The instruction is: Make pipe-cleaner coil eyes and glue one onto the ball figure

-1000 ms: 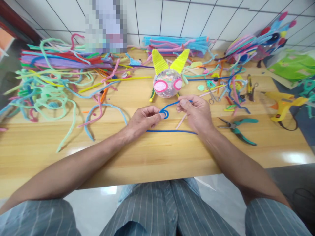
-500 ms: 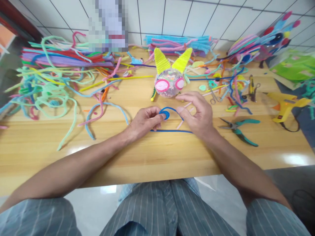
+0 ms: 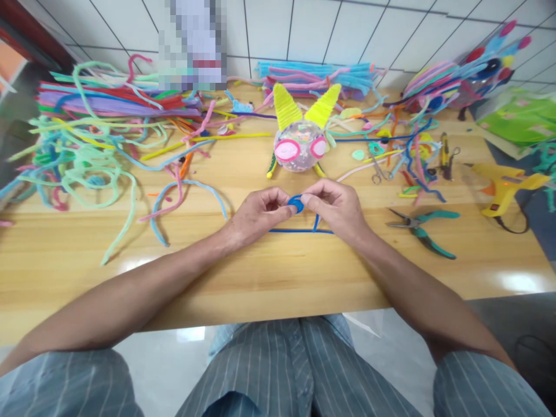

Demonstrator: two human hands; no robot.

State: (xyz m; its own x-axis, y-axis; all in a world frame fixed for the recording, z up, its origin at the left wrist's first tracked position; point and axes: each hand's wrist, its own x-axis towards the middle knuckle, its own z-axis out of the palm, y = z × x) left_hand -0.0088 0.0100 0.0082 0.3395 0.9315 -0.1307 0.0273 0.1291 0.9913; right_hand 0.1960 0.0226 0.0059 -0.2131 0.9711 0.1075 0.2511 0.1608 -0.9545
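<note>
Between my hands is a blue pipe cleaner (image 3: 296,204) wound into a small flat coil. My left hand (image 3: 266,215) pinches the coil from its left side. On the other side, the thumb and fingers of my right hand (image 3: 333,204) are closed on the strand at the coil's edge, and its loose tail hangs below them. A straight blue pipe cleaner (image 3: 289,230) lies on the table just under my hands. Beyond them stands a clear round figure (image 3: 299,159) with yellow ears and pink oval eyes.
Green-handled pliers (image 3: 428,229) lie to the right, with a yellow glue gun (image 3: 499,185) farther over. Loose pipe cleaners (image 3: 98,168) are heaped at the left. Small scissors (image 3: 379,172) sit beyond my right hand. Pipe cleaner bundles (image 3: 317,78) line the wall.
My right hand has moved left and down to the coil and now pinches at its edge. The strand that arched between the hands is drawn in, its tail hanging down.
</note>
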